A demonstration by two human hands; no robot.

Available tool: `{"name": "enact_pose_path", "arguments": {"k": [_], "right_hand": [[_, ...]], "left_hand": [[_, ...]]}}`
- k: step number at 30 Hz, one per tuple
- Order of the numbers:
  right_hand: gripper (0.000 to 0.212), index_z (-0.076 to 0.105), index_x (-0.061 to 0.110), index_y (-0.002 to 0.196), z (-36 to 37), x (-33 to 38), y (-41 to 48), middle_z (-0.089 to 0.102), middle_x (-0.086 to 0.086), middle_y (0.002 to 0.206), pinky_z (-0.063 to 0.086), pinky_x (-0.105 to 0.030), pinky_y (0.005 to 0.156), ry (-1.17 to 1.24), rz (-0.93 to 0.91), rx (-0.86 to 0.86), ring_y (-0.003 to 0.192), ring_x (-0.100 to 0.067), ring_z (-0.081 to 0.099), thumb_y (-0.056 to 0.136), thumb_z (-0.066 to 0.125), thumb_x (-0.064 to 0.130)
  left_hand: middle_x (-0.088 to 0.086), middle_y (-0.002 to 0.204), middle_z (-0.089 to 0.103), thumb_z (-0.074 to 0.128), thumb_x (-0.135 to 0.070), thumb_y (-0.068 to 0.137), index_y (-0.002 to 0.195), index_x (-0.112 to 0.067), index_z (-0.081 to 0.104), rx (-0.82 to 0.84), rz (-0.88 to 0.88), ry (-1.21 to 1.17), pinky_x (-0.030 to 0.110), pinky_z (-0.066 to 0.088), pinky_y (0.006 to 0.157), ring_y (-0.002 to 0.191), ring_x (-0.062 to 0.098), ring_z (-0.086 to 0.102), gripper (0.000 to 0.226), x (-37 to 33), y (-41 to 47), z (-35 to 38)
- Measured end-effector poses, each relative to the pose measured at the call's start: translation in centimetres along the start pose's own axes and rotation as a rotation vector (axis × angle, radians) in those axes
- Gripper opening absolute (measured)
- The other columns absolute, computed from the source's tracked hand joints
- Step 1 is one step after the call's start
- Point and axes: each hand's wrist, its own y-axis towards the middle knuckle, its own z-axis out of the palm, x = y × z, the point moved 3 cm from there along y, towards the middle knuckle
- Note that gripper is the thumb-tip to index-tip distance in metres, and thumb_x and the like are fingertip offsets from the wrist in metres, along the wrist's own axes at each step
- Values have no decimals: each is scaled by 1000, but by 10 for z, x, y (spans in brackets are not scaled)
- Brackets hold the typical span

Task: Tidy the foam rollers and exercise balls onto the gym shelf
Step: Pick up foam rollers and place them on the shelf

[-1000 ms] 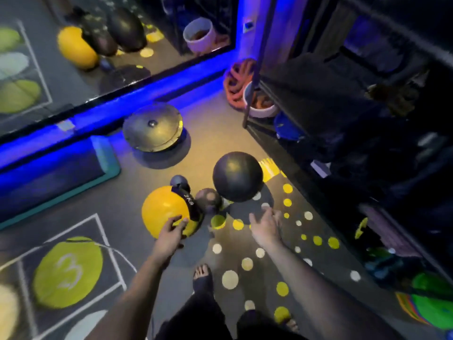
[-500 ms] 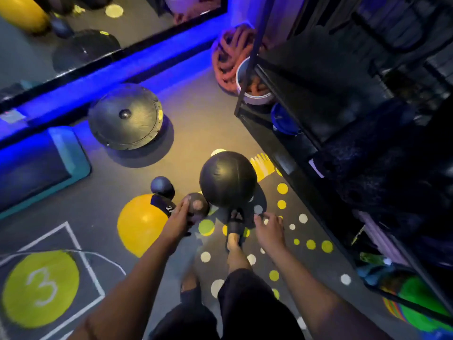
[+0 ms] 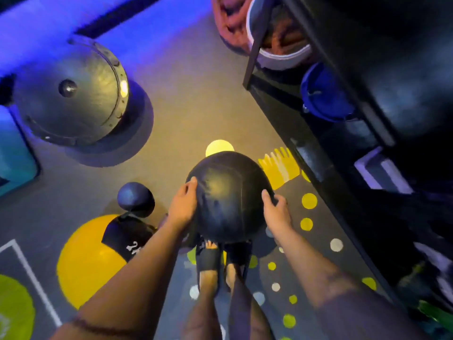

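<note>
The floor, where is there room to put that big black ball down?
The bare grey floor between the dome trainer and the shelf is free. It is crowded near the feet, where the yellow ball and small dark ball lie. Both hands hold the big black ball.

Both arms reach down and forward; left hand (image 3: 182, 207) and right hand (image 3: 275, 211) press flat, fingers spread, gripping from opposite sides.
</note>
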Motion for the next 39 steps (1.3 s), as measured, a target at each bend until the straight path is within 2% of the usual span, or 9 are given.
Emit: {"name": "enact_pose_path", "arguments": {"k": [6, 9, 14, 17, 21, 25, 30, 35, 39], "right_hand": [[91, 55, 18, 140, 40, -59, 161, 56, -7, 143, 39, -45, 111, 146, 171, 25, 129, -33, 52, 80, 46, 86], [91, 64, 34, 132, 68, -100, 205, 64, 5, 138, 44, -45, 110, 436, 223, 296, 121, -22, 63, 64, 57, 94], [51, 72, 21, 117, 65, -76, 139, 76, -2, 114, 59, -26, 71, 716, 185, 367, 101, -18, 72, 99, 41, 57], [50, 74, 19, 110, 35, -56, 80, 77, -4, 108, 57, -26, 69, 773, 196, 310, 96, -17, 73, 100, 39, 54], [46, 72, 20, 85, -36, 9, -27, 77, 1, 81, 53, -19, 54, 821, 185, 268, 71, -12, 73, 103, 36, 43], [47, 74, 23, 71, -132, 93, -114, 73, 5, 74, 50, -30, 69, 915, 97, 163, 76, -14, 66, 100, 41, 41], [46, 75, 19, 105, -267, 182, -164, 77, -5, 98, 54, -33, 79, 977, -114, 49, 91, -22, 70, 97, 45, 54], [62, 71, 23, 122, -367, 220, -149, 73, -5, 122, 53, -36, 98, 995, -248, -57, 112, -24, 69, 84, 55, 69], [76, 46, 32, 150, -404, 201, -117, 46, 3, 154, 34, -39, 117, 526, -212, -319, 139, -21, 46, 85, 56, 70]], "left_hand": [[12, 137, 62, 36, -73, 93, 133, -15, 62, -49, -9, 106, 46, 40, 112, 128, 33, 57, 75, 69, 159, 20], [-5, 115, 75, 37, -72, 93, 115, -21, 73, 44, -64, -278, 36, 46, 108, 113, 15, 68, 66, 96, 192, 39], [-8, 103, 78, 35, -51, 105, 113, -19, 71, 169, -26, -399, 23, 50, 88, 96, 4, 73, 49, 88, 159, 47], [3, 122, 73, 44, -60, 98, 127, -16, 68, 168, -32, -432, 37, 43, 107, 117, 16, 67, 58, 65, 110, 22], [3, 115, 70, 48, -60, 95, 119, -19, 63, 144, 36, -376, 44, 48, 99, 109, 21, 64, 50, -20, 13, -30], [13, 129, 66, 61, -72, 80, 128, -14, 61, 136, 171, -335, 56, 46, 106, 120, 31, 62, 75, -124, -79, -81], [-21, 79, 72, 42, -22, 106, 90, -22, 61, 147, 577, -315, 16, 47, 80, 75, -16, 61, 25, -284, -207, -73], [-7, 133, 66, 52, -62, 94, 142, -37, 52, 140, 801, -88, 47, 43, 112, 127, 13, 59, 54, -360, -210, -12], [11, 157, 39, 53, -71, 89, 160, -33, 23, 143, 887, 391, 42, 31, 120, 145, 28, 37, 85, -361, -229, 88]]}}
